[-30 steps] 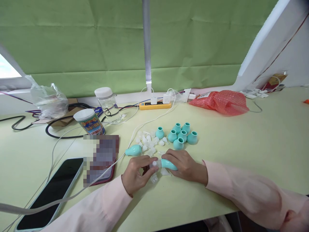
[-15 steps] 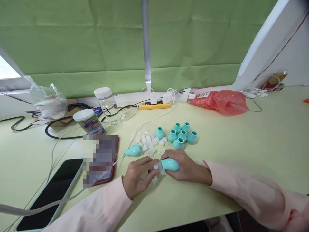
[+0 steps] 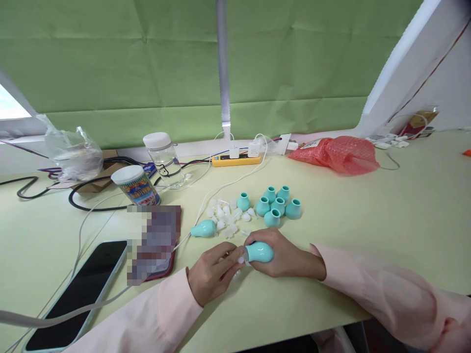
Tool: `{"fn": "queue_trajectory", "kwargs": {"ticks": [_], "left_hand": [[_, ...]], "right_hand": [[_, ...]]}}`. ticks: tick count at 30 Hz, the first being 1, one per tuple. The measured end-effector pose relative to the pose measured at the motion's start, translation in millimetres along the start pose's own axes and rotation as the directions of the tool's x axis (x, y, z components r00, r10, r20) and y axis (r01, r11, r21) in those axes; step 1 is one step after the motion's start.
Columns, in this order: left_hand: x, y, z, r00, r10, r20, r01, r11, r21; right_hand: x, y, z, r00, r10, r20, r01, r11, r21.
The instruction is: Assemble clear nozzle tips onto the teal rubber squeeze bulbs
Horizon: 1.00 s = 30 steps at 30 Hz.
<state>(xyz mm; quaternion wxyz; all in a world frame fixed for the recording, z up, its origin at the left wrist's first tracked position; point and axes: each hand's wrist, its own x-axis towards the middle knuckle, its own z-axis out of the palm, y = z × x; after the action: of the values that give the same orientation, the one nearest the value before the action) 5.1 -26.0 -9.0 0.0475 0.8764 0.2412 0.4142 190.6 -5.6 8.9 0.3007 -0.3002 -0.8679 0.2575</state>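
Observation:
My right hand (image 3: 274, 251) is closed round a glossy turquoise rubber bulb (image 3: 260, 252), its neck pointing left. At that neck, my left hand (image 3: 217, 272) pinches a small translucent plastic tip (image 3: 241, 260), partly covered by the fingers. Whether the tip sits inside the neck I cannot tell. Just beyond the hands lies a pile of small white and clear plastic pieces (image 3: 227, 214). Another turquoise bulb (image 3: 204, 228) lies on its side left of the pile. Several turquoise bulbs (image 3: 278, 206) stand upright with open necks up, and a single bulb (image 3: 243, 201) stands beside the pile.
To the left are a black-screened phone (image 3: 79, 294), a second phone in a red case (image 3: 162, 245), a printed tub (image 3: 136, 186) and a clear jar (image 3: 165, 162). A white cable (image 3: 209, 193) runs to a yellow power strip (image 3: 236, 161). A red bubble-wrap bag (image 3: 338, 154) lies back right.
My left fingers have moved slightly right, closer to the bulb's neck, and cover more of the tip. My right hand and the bulb stay almost in place.

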Motion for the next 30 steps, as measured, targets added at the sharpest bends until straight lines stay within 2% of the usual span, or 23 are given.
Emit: {"fn": "queue_trajectory", "kwargs": {"ticks": [5, 9, 11, 14, 17, 20, 24, 27, 30], "left_hand": [[0, 0, 1.1, 1.0, 0.003, 0.015, -0.003, 1.0, 0.014], [3, 2, -1.1, 1.0, -0.013, -0.021, 0.013, 1.0, 0.002], [6, 4, -5.5, 0.998, -0.044, -0.054, 0.043, 0.999, -0.021], [11, 2, -13.6, 0.989, -0.098, -0.113, 0.094, 0.995, -0.041], [13, -6, -17.5, 0.973, -0.162, -0.163, 0.181, 0.978, 0.104], [12, -13, -16.1, 0.98, -0.185, -0.073, 0.198, 0.948, 0.248], [9, -8, -11.6, 0.982, -0.137, 0.134, 0.108, 0.974, 0.2], [9, 2, -6.0, 0.965, -0.126, 0.228, 0.067, 0.966, 0.248], [9, 9, 2.4, 0.952, -0.073, 0.297, -0.027, 0.948, 0.318]], "right_hand": [[1, -3, -1, 1.0, 0.008, 0.0, -0.008, 1.0, -0.007], [1, -4, -1, 0.999, -0.016, -0.041, 0.015, 1.0, -0.006], [1, -2, 1, 0.994, -0.04, -0.102, 0.039, 0.999, -0.01], [2, 7, 5, 0.967, -0.046, -0.252, 0.043, 0.999, -0.018], [2, 16, 7, 0.909, -0.021, -0.416, 0.011, 1.0, -0.027], [2, 19, 6, 0.874, 0.008, -0.486, -0.033, 0.999, -0.042], [1, 15, 2, 0.895, 0.02, -0.445, -0.045, 0.998, -0.045], [0, 12, 1, 0.895, 0.023, -0.445, -0.04, 0.999, -0.029], [0, 11, 4, 0.921, 0.008, -0.389, -0.015, 1.0, -0.014]]}}
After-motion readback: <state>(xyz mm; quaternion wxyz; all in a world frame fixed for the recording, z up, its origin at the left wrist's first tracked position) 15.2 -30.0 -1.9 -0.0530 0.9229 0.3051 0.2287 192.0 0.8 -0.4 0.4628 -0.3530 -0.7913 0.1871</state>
